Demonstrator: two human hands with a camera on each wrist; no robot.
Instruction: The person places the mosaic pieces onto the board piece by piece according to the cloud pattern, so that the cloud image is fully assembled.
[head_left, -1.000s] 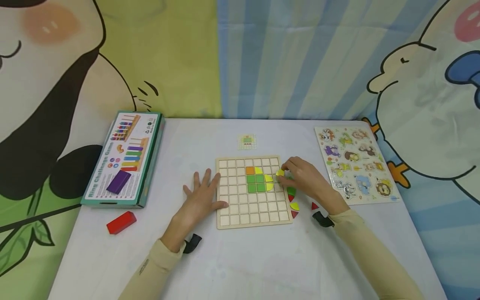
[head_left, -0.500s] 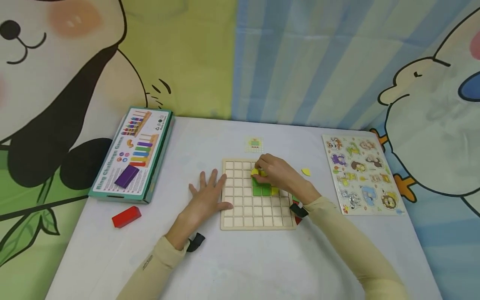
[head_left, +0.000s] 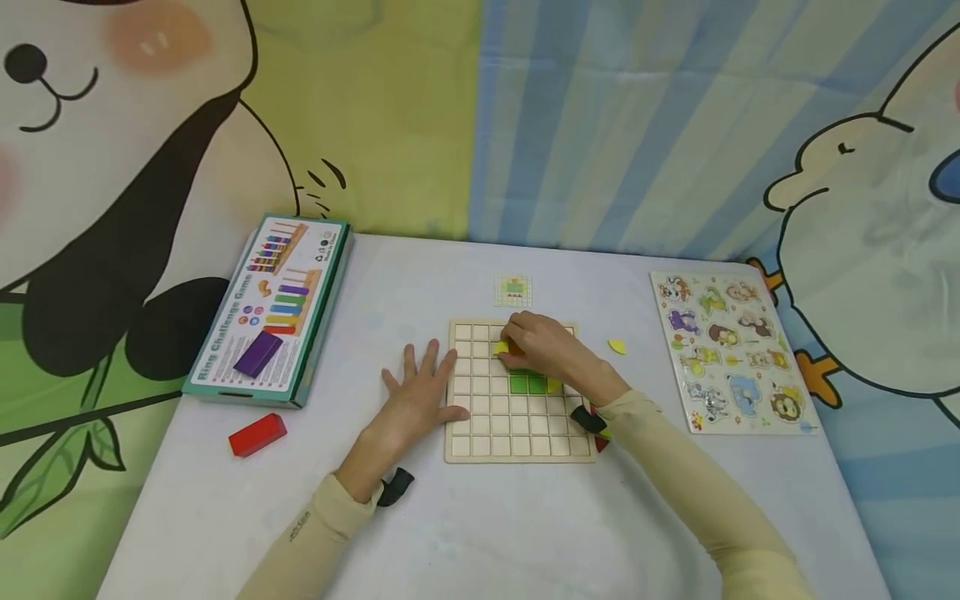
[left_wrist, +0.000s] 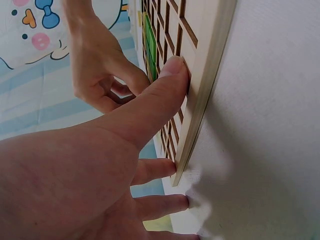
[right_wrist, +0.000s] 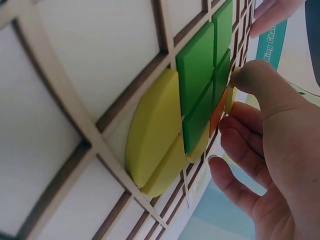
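A wooden grid board [head_left: 487, 427] lies on the table. Spread out at its left edge, my left hand [head_left: 416, 398] has thumb and fingertips touching the frame. My right hand [head_left: 546, 348] is over the upper part of the grid and pinches a yellow curved-edge tile [right_wrist: 229, 98] between thumb and finger, beside an orange tile [right_wrist: 217, 112]. Several green square tiles [right_wrist: 195, 70] sit in the grid's cells, with yellow rounded tiles [right_wrist: 155, 132] along one side. In the head view the right hand hides part of this pattern.
Behind the board lies a small pattern card [head_left: 513, 291]. A loose yellow tile [head_left: 617, 347] and red tile [head_left: 602, 444] lie to the right, before an animal-picture board [head_left: 726, 336]. At left are a game box [head_left: 225, 350], a purple block [head_left: 258, 354] and a red block [head_left: 257, 434].
My right hand has carried a yellow tile from the board's right edge leftward over the grid to the orange tile's left side. The left hand stays at the frame. The head view has shifted slightly.
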